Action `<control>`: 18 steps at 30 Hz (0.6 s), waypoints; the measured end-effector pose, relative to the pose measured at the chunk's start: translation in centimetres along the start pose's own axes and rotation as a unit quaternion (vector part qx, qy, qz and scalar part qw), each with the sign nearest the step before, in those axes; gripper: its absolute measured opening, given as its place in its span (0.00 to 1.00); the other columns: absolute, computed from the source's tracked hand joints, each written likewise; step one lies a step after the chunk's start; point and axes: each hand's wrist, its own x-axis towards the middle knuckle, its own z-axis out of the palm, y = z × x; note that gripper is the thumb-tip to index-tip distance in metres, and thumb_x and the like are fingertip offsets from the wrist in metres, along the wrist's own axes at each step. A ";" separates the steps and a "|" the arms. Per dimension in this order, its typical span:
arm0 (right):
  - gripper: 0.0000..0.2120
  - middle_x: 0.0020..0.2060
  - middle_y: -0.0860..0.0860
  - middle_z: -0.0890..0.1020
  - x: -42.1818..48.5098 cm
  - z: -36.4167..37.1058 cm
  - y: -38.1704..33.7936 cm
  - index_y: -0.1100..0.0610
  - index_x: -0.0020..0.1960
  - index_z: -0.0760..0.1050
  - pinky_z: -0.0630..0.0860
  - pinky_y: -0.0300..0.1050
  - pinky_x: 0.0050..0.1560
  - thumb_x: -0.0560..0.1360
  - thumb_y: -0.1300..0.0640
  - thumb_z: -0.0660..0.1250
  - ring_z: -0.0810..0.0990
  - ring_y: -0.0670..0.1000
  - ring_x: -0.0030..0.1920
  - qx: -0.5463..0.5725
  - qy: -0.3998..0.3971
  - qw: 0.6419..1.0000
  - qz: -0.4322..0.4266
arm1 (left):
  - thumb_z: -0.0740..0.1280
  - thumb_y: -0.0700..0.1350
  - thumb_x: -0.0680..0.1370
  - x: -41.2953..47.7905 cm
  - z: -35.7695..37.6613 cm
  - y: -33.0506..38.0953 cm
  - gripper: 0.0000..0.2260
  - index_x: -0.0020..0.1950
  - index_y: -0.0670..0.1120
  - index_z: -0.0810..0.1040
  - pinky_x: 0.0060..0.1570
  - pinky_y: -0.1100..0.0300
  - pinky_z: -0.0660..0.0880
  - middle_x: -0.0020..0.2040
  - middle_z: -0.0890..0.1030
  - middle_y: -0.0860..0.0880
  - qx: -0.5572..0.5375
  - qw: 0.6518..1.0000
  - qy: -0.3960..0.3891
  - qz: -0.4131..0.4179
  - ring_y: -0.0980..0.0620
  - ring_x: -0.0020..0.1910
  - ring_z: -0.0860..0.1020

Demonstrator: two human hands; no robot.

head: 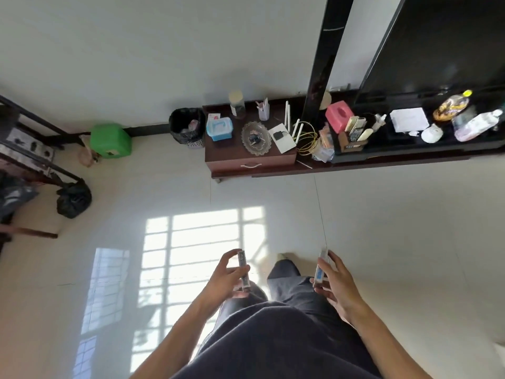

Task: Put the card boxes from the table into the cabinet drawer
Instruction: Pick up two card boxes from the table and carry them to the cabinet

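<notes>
Card boxes are held one in each hand above the pale tiled floor [382, 228]: the left card box [243, 270] is pinched edge-on between thumb and fingers of the left hand [224, 280], and the right card box [320, 269] is clamped the same way in the right hand [337, 283]. Dark trousers [287, 310] are seen between the hands. At twelve o'clock, well apart, the cabinet drawer [250, 162] is seen shut, under a glass dish [255, 136] and a white router [282, 136].
</notes>
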 end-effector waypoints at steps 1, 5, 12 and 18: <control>0.11 0.58 0.55 0.81 1.1 0.2 -1.4 0.25 0.50 0.75 0.84 0.47 0.40 0.77 0.42 0.71 0.87 0.58 0.49 -0.010 -0.002 1.000 0.004 | 0.73 0.48 0.75 0.5 0.0 1.1 0.22 0.66 0.58 0.71 0.47 0.43 0.82 0.52 0.81 0.39 -0.004 1.000 0.005 0.004 0.41 0.47 0.83; 0.10 0.59 0.54 0.79 4.5 1.5 -6.9 0.26 0.52 0.73 0.84 0.45 0.38 0.77 0.41 0.70 0.87 0.58 0.50 -0.024 -0.028 0.999 0.010 | 0.73 0.48 0.75 2.0 -0.7 4.3 0.21 0.65 0.60 0.71 0.47 0.44 0.83 0.54 0.82 0.39 -0.034 0.999 0.033 0.007 0.39 0.50 0.85; 0.17 0.61 0.56 0.79 10.0 5.1 -13.5 0.34 0.65 0.71 0.84 0.49 0.45 0.78 0.42 0.69 0.86 0.61 0.52 -0.027 -0.052 0.998 0.009 | 0.74 0.51 0.72 6.8 -4.0 7.5 0.21 0.62 0.64 0.74 0.46 0.43 0.83 0.60 0.80 0.40 -0.085 0.994 0.071 -0.020 0.37 0.52 0.84; 0.20 0.67 0.56 0.74 13.2 8.5 -17.9 0.38 0.70 0.68 0.85 0.52 0.50 0.80 0.45 0.67 0.83 0.60 0.56 -0.038 -0.039 0.998 0.013 | 0.72 0.46 0.73 11.9 -7.7 12.1 0.21 0.62 0.63 0.74 0.49 0.38 0.81 0.58 0.80 0.40 -0.107 0.992 0.057 -0.032 0.36 0.50 0.84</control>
